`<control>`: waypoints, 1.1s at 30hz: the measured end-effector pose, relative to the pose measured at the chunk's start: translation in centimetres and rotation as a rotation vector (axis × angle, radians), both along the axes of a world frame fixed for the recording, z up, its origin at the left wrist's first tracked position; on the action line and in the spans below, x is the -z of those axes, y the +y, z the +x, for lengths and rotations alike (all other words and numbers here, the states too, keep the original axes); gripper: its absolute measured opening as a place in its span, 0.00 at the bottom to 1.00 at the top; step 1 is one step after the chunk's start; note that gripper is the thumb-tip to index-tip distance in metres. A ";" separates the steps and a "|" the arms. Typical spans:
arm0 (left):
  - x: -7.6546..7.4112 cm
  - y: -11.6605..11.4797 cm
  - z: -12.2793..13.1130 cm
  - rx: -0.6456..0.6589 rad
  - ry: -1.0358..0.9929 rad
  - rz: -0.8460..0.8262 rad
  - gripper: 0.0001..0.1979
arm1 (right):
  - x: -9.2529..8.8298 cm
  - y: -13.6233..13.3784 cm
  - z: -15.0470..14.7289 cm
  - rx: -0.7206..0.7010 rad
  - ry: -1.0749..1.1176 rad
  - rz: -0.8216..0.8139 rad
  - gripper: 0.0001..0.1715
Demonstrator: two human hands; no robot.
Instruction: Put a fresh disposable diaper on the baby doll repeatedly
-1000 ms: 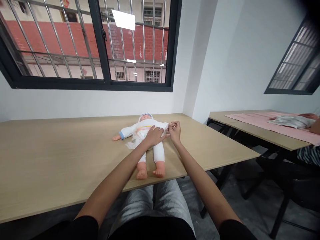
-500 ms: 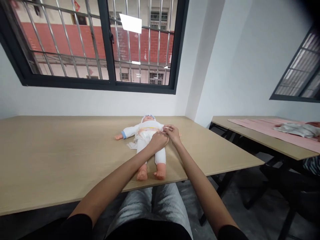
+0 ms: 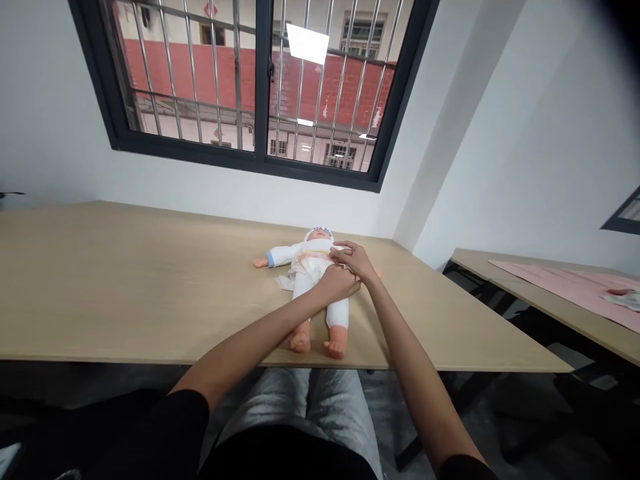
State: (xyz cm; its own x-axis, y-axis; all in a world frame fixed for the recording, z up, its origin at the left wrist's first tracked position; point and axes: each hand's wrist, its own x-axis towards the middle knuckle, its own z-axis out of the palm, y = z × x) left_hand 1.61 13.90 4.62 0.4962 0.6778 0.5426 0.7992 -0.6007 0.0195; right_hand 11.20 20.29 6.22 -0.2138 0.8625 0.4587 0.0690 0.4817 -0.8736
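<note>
A baby doll point(image 3: 339, 315) in a white outfit and printed cap lies on its back on the table, feet toward me. A white diaper point(image 3: 309, 265) with an orange-yellow waistband sits around its hips, one loose flap spread on the tabletop. My left hand point(image 3: 340, 283) is closed at the right side of the diaper, its fingers curled on the edge; the fingertips are hidden. Just above it, my right hand point(image 3: 354, 259) rests over the doll's waist with its fingers stretched and apart. The doll's arm on that side is mostly covered by my hands.
The wooden table point(image 3: 150, 287) meets a white wall below a barred window point(image 3: 260, 87). At the right stands another table point(image 3: 470, 257) with a pink cloth point(image 3: 550, 280) and a white-and-red item on it. My legs are under the table's front edge.
The view has tilted and swung left, so the scene shifts right. My right hand's fingers have spread over the doll's waist; my left hand stays closed at the diaper's side.
</note>
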 end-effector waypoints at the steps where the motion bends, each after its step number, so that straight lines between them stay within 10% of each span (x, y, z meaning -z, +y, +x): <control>1: 0.0 0.1 -0.1 0.014 0.036 0.021 0.16 | 0.4 0.3 0.1 0.018 0.127 -0.019 0.18; 5: 0.2 0.3 -0.7 0.009 0.096 0.175 0.16 | 3.4 2.6 1.4 0.383 0.426 0.005 0.17; 11: 0.1 0.2 -1.1 -0.126 0.023 0.126 0.16 | 8.7 4.7 3.0 0.677 0.162 0.032 0.13; 17: -1.4 2.8 -4.4 -0.095 -0.359 -0.003 0.15 | 8.8 4.8 2.7 0.746 0.023 0.028 0.12; 21: 0.3 5.3 -8.9 -0.191 -0.706 0.026 0.11 | 8.5 4.9 3.5 0.909 0.027 0.020 0.08; 26: 3.2 6.1 -13.8 -0.196 -0.862 -0.382 0.05 | 8.7 4.8 4.8 1.007 0.044 -0.076 0.10; 33: 2.5 5.5 -16.2 0.100 -0.841 -0.856 0.14 | 9.1 4.7 4.5 0.888 -0.085 -0.007 0.11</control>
State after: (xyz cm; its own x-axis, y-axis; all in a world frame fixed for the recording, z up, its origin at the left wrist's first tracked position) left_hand -14.64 19.44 2.07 0.2737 0.9550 0.1144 0.2959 -0.1968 0.9347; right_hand 15.68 25.03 -2.83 0.5015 0.7293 0.4654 0.4784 0.2144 -0.8515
